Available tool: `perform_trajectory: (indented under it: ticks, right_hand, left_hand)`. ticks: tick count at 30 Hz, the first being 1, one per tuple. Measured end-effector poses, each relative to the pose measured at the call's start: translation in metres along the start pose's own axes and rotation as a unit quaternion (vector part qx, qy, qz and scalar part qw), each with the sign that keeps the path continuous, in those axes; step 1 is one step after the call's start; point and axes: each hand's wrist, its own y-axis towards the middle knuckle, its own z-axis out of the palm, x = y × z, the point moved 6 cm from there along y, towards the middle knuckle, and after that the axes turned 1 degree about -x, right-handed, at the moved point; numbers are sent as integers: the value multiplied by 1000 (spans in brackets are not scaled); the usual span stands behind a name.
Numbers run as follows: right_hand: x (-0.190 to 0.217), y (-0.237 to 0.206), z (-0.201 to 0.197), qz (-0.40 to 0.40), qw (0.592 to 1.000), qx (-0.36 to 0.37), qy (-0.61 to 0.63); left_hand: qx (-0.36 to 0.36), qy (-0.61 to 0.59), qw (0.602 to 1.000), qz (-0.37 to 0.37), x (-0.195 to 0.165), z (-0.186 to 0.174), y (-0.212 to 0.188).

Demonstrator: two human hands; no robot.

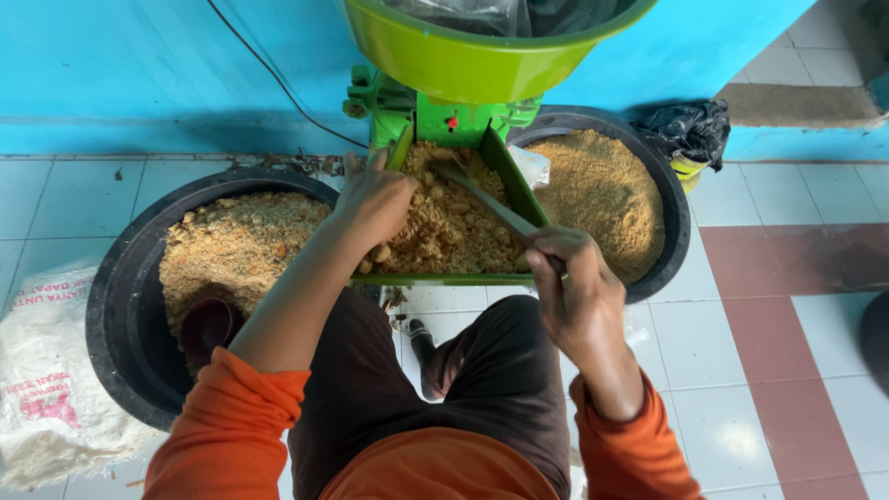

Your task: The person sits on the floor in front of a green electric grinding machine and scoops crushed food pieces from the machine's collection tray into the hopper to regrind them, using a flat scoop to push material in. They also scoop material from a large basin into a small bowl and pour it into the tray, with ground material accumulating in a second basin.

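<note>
The left hand point(375, 199) reaches forward with its arm stretched out, fingers half curled and pressed into the crumbly brown meal point(444, 227) heaped in the green tray point(444, 278), seemingly to push it along. Just right of those fingers, the right hand point(569, 287) is clenched around a flat stick point(486, 199), wrist bent, its far end buried in the same heap.

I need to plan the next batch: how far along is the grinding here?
Done: the right tub holds fine ground meal. In hand: the left hand pushes coarse crumbs in the green tray, while the right hand works a stick through them. Left: the left tub holds much lumpy material.
</note>
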Motion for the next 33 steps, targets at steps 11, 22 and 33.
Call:
perform_trajectory:
  ticks: [11,22,33]
  right_hand:
    - [19,3,26,-31,999,-25,-27]
    - [5,-2,55,-54,998,5,-31]
    - [20,-1,16,-45,997,-30,-48]
  left_hand:
    - [-62,-118,991,-7,6,4,-5]
    - [-87,-125,988,-11,4,1,-9]
    - [-97,-155,983,-5,6,8,-8]
